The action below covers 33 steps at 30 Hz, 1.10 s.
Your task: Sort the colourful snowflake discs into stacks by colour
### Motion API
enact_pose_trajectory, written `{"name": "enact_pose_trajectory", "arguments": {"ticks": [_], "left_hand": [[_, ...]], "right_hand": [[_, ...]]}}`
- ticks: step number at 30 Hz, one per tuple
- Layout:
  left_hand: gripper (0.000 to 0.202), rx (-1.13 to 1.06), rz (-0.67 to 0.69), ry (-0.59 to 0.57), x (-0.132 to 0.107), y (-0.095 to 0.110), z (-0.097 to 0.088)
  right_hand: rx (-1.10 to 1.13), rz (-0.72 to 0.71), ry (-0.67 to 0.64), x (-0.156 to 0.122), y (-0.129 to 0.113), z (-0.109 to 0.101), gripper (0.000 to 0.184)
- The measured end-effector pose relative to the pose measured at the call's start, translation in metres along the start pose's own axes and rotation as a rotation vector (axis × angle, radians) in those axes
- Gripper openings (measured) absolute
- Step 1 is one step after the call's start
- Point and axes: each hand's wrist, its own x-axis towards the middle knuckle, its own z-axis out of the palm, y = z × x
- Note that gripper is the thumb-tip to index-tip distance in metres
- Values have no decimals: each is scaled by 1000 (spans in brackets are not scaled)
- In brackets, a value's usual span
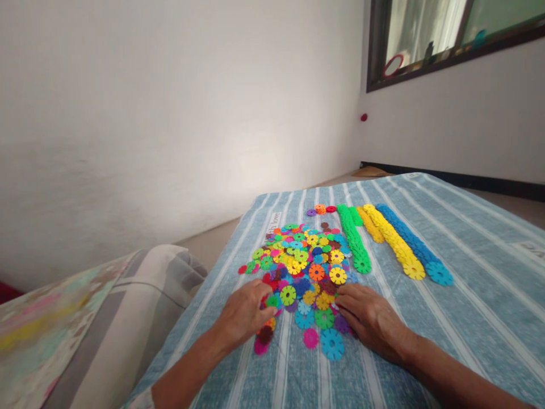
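Note:
A loose pile of notched plastic discs (316, 272) in many colours lies on the striped cloth. At the pile's near left edge is my left hand (249, 307), its thumb apart from its curved fingers, beside a green disc (271, 301). My right hand (370, 315) rests against the near right edge, fingers stretched toward the discs and their tips partly hidden. Neither hand visibly grips a disc. Close to my right hand are a purple disc (342, 324) and a large blue disc (332, 344). A pink disc (310, 338) lies between the hands.
Right of the pile run overlapping rows of discs: a green row (353, 238), a yellow row (394, 241) and a blue row (413, 244). A short orange row (371, 226) lies among them. Small orange discs (320, 209) sit behind the pile. Grey striped fabric (140, 307) is at left.

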Motion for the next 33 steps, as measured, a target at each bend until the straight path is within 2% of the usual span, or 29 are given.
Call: {"name": "enact_pose_trajectory", "arguments": {"ticks": [3, 11, 15, 21, 25, 30, 33], "left_hand": [[12, 82, -60, -94, -6, 2, -5], [22, 167, -171, -142, -15, 7, 3], [24, 181, -194, -97, -16, 10, 11], [12, 145, -168, -56, -12, 18, 16], [16, 151, -137, -23, -9, 19, 18], [23, 159, -112, 35, -4, 24, 12], [23, 134, -46, 86, 9, 32, 7]], "right_hand": [[-4, 4, 9, 0, 0, 1, 22], [-5, -17, 11, -2, 2, 2, 22], [-13, -11, 3, -2, 2, 1, 22], [-16, -22, 17, -1, 2, 2, 21], [-17, -20, 4, 0, 1, 1, 21], [0, 2, -2, 1, 0, 1, 21], [0, -3, -1, 1, 0, 1, 21]]}}
